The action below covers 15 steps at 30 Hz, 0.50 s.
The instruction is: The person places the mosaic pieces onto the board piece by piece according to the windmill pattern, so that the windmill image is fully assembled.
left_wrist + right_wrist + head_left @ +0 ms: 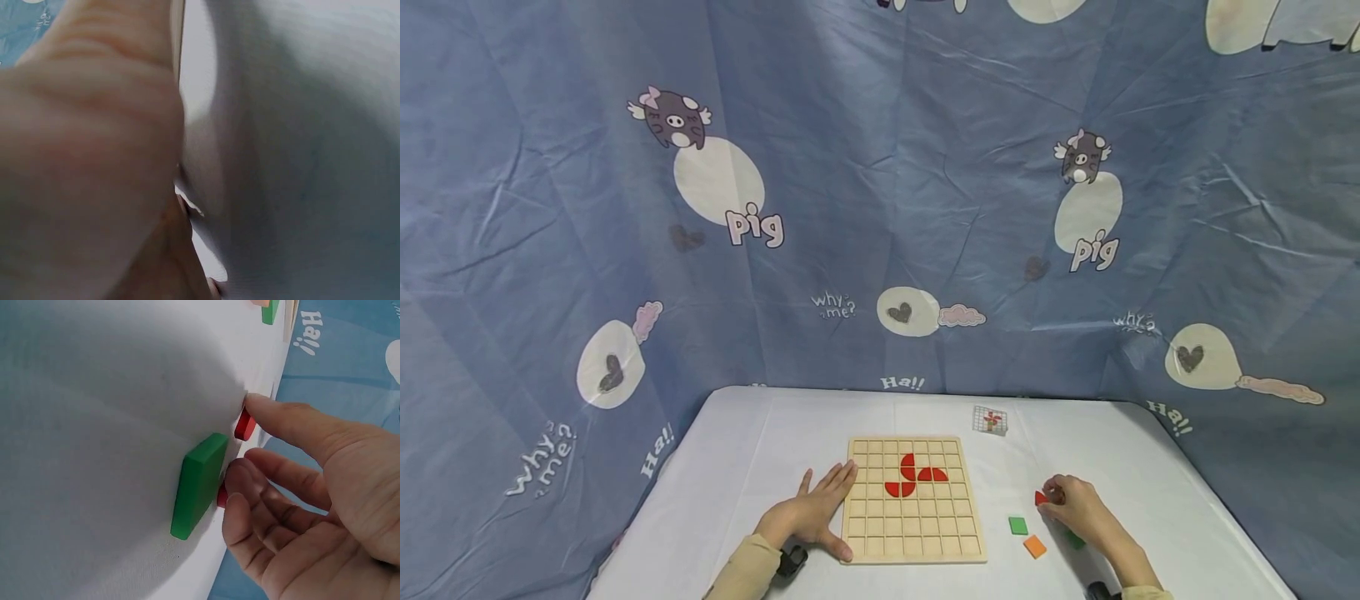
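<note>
My left hand [814, 510], fingers spread, rests along the left edge of a wooden grid board [921, 527] in the head view. Red quarter-round pieces [908, 473] sit in the board's upper cells. To the board's right, my right hand [1075, 506] reaches down over loose red pieces. The right wrist view has its thumb at one red piece [245, 426], while its bent fingers are near a second, partly hidden red piece [222, 496]. A gap separates thumb and fingers. Next to them lies a green block [200, 486]. Only skin of the left hand [87, 162] fills the left wrist view.
A green square [1018, 526] and an orange square [1034, 547] lie between the board and my right hand. Behind the board's right corner is a small pattern card [990, 420]. A blue printed curtain [850, 208] hangs behind the white table [790, 417].
</note>
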Each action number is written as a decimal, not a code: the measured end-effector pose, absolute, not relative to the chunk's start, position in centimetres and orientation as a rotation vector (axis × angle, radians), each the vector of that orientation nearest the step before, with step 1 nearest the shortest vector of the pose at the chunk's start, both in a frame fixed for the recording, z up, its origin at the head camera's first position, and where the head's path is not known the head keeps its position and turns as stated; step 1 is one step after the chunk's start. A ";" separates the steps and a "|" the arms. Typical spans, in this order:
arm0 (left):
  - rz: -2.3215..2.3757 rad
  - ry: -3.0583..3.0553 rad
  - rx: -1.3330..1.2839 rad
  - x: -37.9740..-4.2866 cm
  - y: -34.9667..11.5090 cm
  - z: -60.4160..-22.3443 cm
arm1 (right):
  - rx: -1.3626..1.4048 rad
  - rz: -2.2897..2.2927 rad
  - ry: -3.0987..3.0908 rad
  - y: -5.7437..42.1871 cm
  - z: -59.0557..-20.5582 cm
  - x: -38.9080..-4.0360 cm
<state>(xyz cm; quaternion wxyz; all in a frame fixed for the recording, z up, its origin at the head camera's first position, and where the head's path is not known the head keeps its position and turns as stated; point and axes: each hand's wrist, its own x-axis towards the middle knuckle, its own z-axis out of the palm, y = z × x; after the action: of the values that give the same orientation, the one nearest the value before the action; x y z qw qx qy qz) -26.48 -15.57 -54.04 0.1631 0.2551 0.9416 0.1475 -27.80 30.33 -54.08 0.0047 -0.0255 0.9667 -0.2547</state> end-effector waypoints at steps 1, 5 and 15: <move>0.422 2.685 0.730 -26.5 -15.6 -54.0 | -0.094 -0.804 3.027 30.3 -54.0 -27.8; 0.423 2.684 0.729 -26.4 -15.6 -54.0 | -0.139 -0.817 3.035 30.3 -54.0 -27.7; 0.411 2.692 0.722 -26.3 -15.5 -53.9 | -0.143 -0.838 3.036 29.9 -54.1 -27.8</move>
<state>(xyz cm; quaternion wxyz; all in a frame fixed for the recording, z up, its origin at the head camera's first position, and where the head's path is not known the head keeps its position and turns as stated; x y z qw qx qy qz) -26.28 -15.46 -53.92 0.1614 0.2528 0.9430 0.1440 -27.76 29.91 -54.15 -0.0055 -0.0454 0.9630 -0.2657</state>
